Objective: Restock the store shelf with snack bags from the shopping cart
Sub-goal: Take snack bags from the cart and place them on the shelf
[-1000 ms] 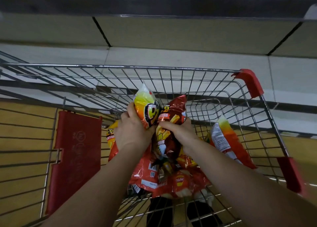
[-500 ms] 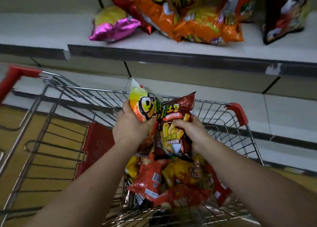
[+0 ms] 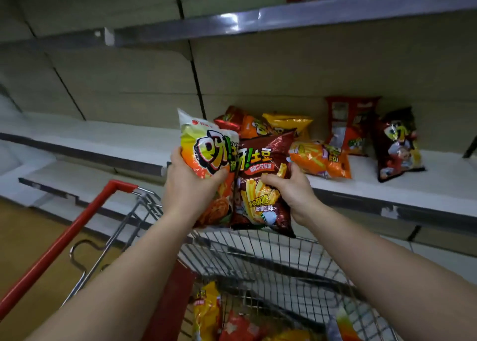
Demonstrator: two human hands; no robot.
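Two snack bags are held upright side by side above the shopping cart (image 3: 144,211), just short of the store shelf (image 3: 387,186): a white-and-orange bag (image 3: 206,147) on the left and a dark red bag (image 3: 263,186) printed with fries on the right, their inner edges overlapping. Each bag's long axis runs near vertical, top seal up and tilted slightly away toward the shelf, printed face toward the camera. The left hand (image 3: 188,186) grips the white-and-orange bag about its lower half, thumb across the front and fingers wrapped behind; the right hand (image 3: 289,191) clasps the dark red bag at its right edge near the middle, fingers curled onto the front. The shelf board lies ahead of and a little below the bags' tops, so the placement looks to be a short forward reach, the right hand nearer the stock already there. That stock, a loose cluster of orange, yellow and red bags (image 3: 320,160), lies and leans just beyond the dark red bag, while bare board opens to the left behind the white-and-orange one. More bags (image 3: 206,312) remain low in the cart's wire basket, suggesting the restocking is only partly done.
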